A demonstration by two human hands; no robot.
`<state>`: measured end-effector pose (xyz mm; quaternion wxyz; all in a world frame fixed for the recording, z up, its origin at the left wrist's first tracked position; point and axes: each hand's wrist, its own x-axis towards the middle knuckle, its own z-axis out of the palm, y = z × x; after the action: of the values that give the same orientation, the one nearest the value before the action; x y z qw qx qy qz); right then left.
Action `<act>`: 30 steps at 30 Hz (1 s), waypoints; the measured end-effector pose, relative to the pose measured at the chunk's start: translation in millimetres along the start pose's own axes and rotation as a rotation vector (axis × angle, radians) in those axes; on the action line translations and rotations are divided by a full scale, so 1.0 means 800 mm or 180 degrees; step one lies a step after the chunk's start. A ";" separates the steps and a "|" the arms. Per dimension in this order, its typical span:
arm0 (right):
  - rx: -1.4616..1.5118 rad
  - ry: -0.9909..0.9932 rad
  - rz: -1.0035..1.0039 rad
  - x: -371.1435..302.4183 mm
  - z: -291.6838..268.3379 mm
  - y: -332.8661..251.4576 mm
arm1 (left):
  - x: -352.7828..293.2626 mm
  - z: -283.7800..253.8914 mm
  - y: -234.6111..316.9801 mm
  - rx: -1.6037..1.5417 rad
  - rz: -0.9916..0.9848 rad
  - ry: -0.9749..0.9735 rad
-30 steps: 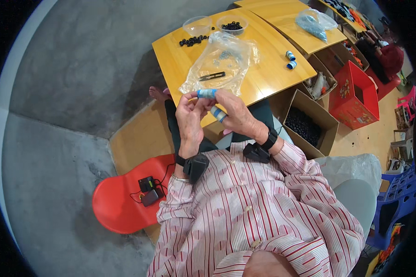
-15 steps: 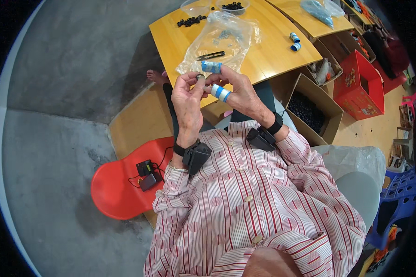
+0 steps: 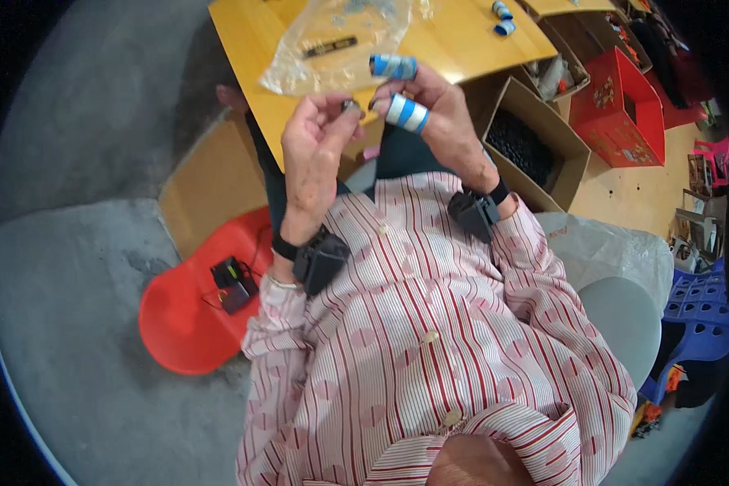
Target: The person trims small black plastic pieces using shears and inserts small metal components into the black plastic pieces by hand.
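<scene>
Left hand [image 3: 312, 154] fingers are pinching a small dark part [image 3: 349, 105] near the desk [image 3: 454, 40] edge. Right hand [image 3: 437, 121], taped fingers [image 3: 405, 113] narrow, is touching it beside the plastic bag [image 3: 332, 40].

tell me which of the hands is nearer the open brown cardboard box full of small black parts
Right. The right hand is just left of the open brown cardboard box; the left hand lies farther left, beyond the right one.
</scene>
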<state>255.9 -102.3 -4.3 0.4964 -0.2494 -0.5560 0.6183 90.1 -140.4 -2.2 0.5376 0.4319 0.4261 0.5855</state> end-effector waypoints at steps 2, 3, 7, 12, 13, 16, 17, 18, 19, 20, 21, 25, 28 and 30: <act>-0.0284 0.0009 -0.0235 -0.004 -0.013 0.002 | -0.004 0.008 0.007 -0.0022 -0.0126 -0.0113; -0.0260 0.0058 -0.0234 -0.006 -0.017 0.002 | -0.002 0.010 0.007 -0.0011 -0.0155 -0.0272; -0.0298 0.0063 -0.0169 -0.012 -0.023 -0.006 | -0.005 0.012 0.001 0.0091 -0.0151 -0.0478; -0.0389 -0.0214 -0.0118 -0.016 -0.019 -0.024 | -0.016 0.015 0.006 0.0038 -0.0103 -0.0470; -0.0404 -0.0230 -0.0117 -0.016 -0.020 -0.024 | -0.017 0.015 0.006 0.0066 -0.0112 -0.0468; -0.0651 -0.0367 -0.0254 -0.017 -0.019 -0.025 | -0.020 0.012 0.005 0.0224 0.0082 -0.0493; -0.0719 -0.0379 -0.0273 -0.018 -0.018 -0.026 | -0.020 0.012 0.006 0.0201 0.0087 -0.0477; -0.0786 -0.0391 -0.0291 -0.018 -0.017 -0.027 | -0.021 0.012 0.008 0.0257 0.0112 -0.0464; -0.0800 -0.0411 -0.0277 -0.018 -0.016 -0.029 | -0.021 0.012 0.010 0.0313 0.0135 -0.0450; -0.0759 -0.0391 -0.0235 -0.018 -0.014 -0.030 | -0.021 0.012 0.010 0.0296 0.0143 -0.0431; -0.0716 -0.0370 -0.0192 -0.018 -0.012 -0.031 | -0.021 0.011 0.010 0.0352 0.0186 -0.0441; -0.0844 -0.0361 -0.0098 -0.017 -0.009 -0.033 | -0.021 0.009 0.009 0.0365 0.0236 -0.0422; -0.0938 -0.0339 -0.0150 -0.018 -0.007 -0.033 | -0.022 0.009 0.011 0.0590 0.0275 -0.0380; -0.1059 -0.0366 -0.0196 -0.020 -0.009 -0.030 | -0.022 0.006 0.009 0.0737 0.0260 -0.0471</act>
<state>276.5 -115.7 12.8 0.4344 -0.2752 -0.6855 0.5155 93.9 -158.0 5.1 0.4899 0.5500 0.4321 0.5204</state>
